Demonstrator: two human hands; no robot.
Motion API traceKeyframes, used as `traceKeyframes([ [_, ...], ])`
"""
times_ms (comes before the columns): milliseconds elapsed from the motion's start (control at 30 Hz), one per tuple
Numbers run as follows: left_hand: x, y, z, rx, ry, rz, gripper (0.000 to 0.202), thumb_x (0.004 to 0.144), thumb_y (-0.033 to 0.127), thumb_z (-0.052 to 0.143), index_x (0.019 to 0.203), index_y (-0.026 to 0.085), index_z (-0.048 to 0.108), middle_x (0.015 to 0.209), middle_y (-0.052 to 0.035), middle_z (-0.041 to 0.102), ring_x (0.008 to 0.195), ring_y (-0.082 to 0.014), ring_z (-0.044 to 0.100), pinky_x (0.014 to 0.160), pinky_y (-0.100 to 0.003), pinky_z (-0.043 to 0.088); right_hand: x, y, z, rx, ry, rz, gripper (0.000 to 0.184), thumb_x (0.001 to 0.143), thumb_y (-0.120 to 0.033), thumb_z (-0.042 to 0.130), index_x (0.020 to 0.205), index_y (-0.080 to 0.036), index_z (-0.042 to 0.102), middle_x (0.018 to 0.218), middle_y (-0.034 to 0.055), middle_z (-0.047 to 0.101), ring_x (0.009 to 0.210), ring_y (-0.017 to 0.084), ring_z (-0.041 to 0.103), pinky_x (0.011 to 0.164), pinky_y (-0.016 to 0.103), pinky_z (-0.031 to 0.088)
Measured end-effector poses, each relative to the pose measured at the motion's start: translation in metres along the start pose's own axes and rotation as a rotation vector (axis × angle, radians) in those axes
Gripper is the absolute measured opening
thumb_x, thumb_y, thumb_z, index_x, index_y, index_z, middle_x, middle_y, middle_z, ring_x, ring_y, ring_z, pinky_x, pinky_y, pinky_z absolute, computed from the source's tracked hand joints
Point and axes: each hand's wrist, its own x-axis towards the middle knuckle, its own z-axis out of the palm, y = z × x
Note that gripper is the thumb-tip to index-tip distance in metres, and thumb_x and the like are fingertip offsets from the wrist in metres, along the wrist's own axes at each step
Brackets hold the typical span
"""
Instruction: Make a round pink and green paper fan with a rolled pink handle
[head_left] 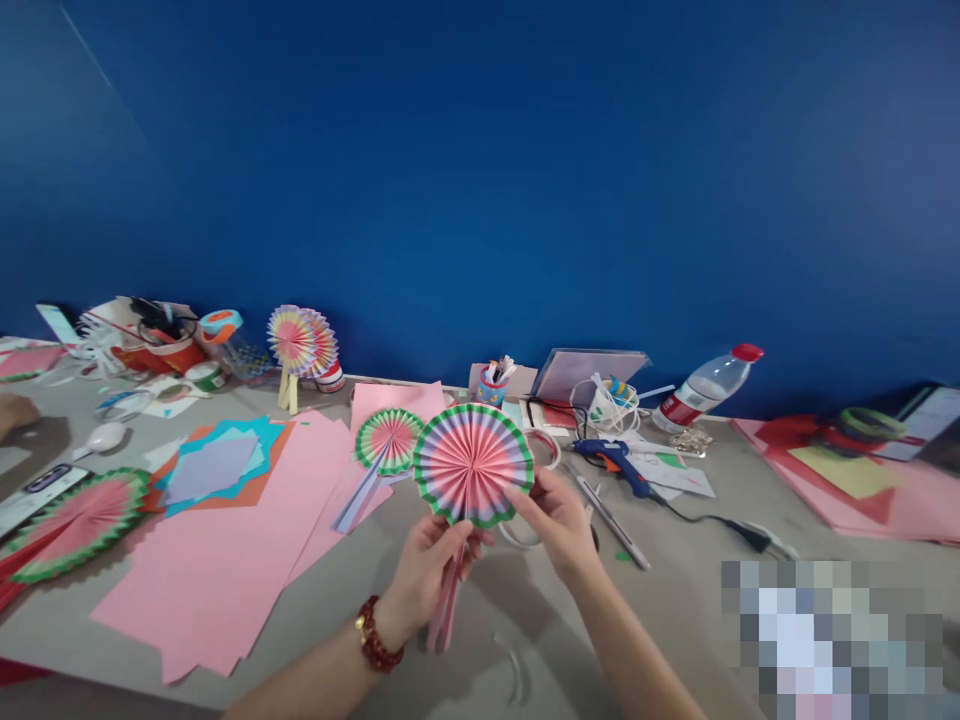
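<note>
Upright in front of me is a round pleated paper fan [474,462], pink inside with a lilac band and a green edge. My left hand [439,555] grips it low, thumb in front, where the disc meets its pink paper handle [444,610]. At the disc's lower right edge, my right hand [556,520] pinches the rim between thumb and fingers. Its fingers behind the paper are partly hidden. Just behind, a smaller green-edged paper fan [390,441] with lilac handle strips lies on pink paper.
Pink sheets [217,570] and blue and orange paper [225,460] lie left, beside a larger pleated fan [86,525]. A glue gun [619,462], a pen [613,522] and a bottle [705,390] are right. Another person's hand [16,412] shows at far left. A blue wall stands behind.
</note>
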Motion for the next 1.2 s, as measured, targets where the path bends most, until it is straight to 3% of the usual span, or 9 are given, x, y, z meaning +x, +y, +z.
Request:
traceKeyframes([
  [133, 0.000, 0.002, 0.002, 0.013, -0.042, 0.049, 0.034, 0.074, 0.040, 0.082, 0.081, 0.015, 0.058, 0.074, -0.0051, 0.072, 0.054, -0.0071, 0.054, 0.048, -0.017, 0.038, 0.001, 0.005, 0.003, 0.038, 0.067, 0.018, 0.035, 0.075, -0.050, 0.078, 0.091, -0.019, 0.070, 0.082, 0.0046, 0.070, 0.072, 0.019, 0.061, 0.068, 0.030, 0.051],
  [333, -0.001, 0.009, 0.001, 0.100, -0.024, 0.054, 0.034, 0.081, 0.046, 0.073, 0.085, 0.017, 0.057, 0.070, 0.0011, 0.064, 0.045, -0.0052, 0.048, 0.041, -0.017, 0.031, 0.001, 0.011, -0.004, 0.058, -0.007, 0.032, 0.037, 0.083, -0.052, 0.072, 0.100, -0.019, 0.068, 0.083, 0.0041, 0.068, 0.068, 0.016, 0.059, 0.063, 0.027, 0.049],
  [500, 0.003, 0.035, -0.013, 0.209, 0.037, 0.096, 0.036, 0.083, 0.047, 0.071, 0.076, 0.017, 0.053, 0.066, 0.0044, 0.058, 0.043, -0.0046, 0.047, 0.042, -0.018, 0.035, 0.004, 0.010, -0.008, 0.072, 0.001, 0.049, 0.047, 0.084, -0.060, 0.067, 0.106, -0.018, 0.070, 0.089, 0.0077, 0.070, 0.070, 0.017, 0.061, 0.063, 0.028, 0.050],
  [633, 0.005, 0.046, -0.027, 0.265, 0.058, 0.108, 0.033, 0.081, 0.045, 0.074, 0.079, 0.017, 0.056, 0.067, 0.0040, 0.059, 0.049, -0.0063, 0.050, 0.049, -0.020, 0.041, 0.001, 0.019, 0.004, 0.023, -0.086, 0.194, 0.048, 0.083, -0.063, 0.066, 0.093, -0.017, 0.074, 0.084, 0.0079, 0.071, 0.070, 0.016, 0.059, 0.061, 0.027, 0.049],
  [767, 0.000, 0.040, -0.028, 0.307, 0.034, 0.140, 0.028, 0.079, 0.038, 0.077, 0.089, 0.017, 0.062, 0.062, 0.0051, 0.057, 0.055, -0.0083, 0.052, 0.057, -0.020, 0.043, -0.012, 0.029, 0.031, 0.076, -0.253, 0.272, 0.044, 0.080, -0.060, 0.071, 0.098, -0.019, 0.075, 0.098, 0.0087, 0.072, 0.086, 0.021, 0.064, 0.071, 0.031, 0.051],
  [867, -0.004, 0.028, -0.023, 0.263, 0.019, 0.141, 0.028, 0.079, 0.035, 0.077, 0.099, 0.018, 0.065, 0.075, 0.0017, 0.066, 0.063, -0.0107, 0.058, 0.066, -0.023, 0.048, -0.024, 0.033, 0.050, 0.198, -0.319, 0.312, 0.043, 0.079, -0.056, 0.074, 0.104, -0.021, 0.074, 0.099, 0.0071, 0.071, 0.089, 0.021, 0.064, 0.080, 0.033, 0.051],
  [1000, -0.003, 0.012, -0.020, 0.207, 0.025, 0.135, 0.030, 0.081, 0.034, 0.074, 0.107, 0.021, 0.066, 0.099, -0.0039, 0.072, 0.085, -0.0173, 0.067, 0.083, -0.028, 0.051, -0.035, 0.036, 0.063, 0.267, -0.226, 0.343, 0.041, 0.078, -0.057, 0.074, 0.097, -0.020, 0.073, 0.090, 0.0037, 0.068, 0.089, 0.020, 0.061, 0.085, 0.032, 0.047],
  [1133, -0.001, 0.003, -0.022, 0.300, -0.001, 0.210, 0.032, 0.083, 0.032, 0.071, 0.113, 0.021, 0.067, 0.114, -0.0086, 0.070, 0.106, -0.0239, 0.065, 0.098, -0.034, 0.049, -0.038, 0.040, 0.064, 0.204, -0.129, 0.339, 0.040, 0.074, -0.058, 0.077, 0.072, -0.019, 0.067, 0.071, -0.0014, 0.058, 0.073, 0.016, 0.054, 0.072, 0.027, 0.045],
  [1200, -0.003, -0.001, -0.020, 0.411, -0.020, 0.305, 0.036, 0.083, 0.029, 0.070, 0.118, 0.020, 0.066, 0.121, -0.0108, 0.067, 0.118, -0.0262, 0.060, 0.107, -0.038, 0.044, -0.039, 0.042, 0.065, 0.216, -0.100, 0.353, 0.040, 0.071, -0.056, 0.080, 0.069, -0.019, 0.065, 0.069, -0.0014, 0.058, 0.070, 0.016, 0.053, 0.068, 0.026, 0.044],
])
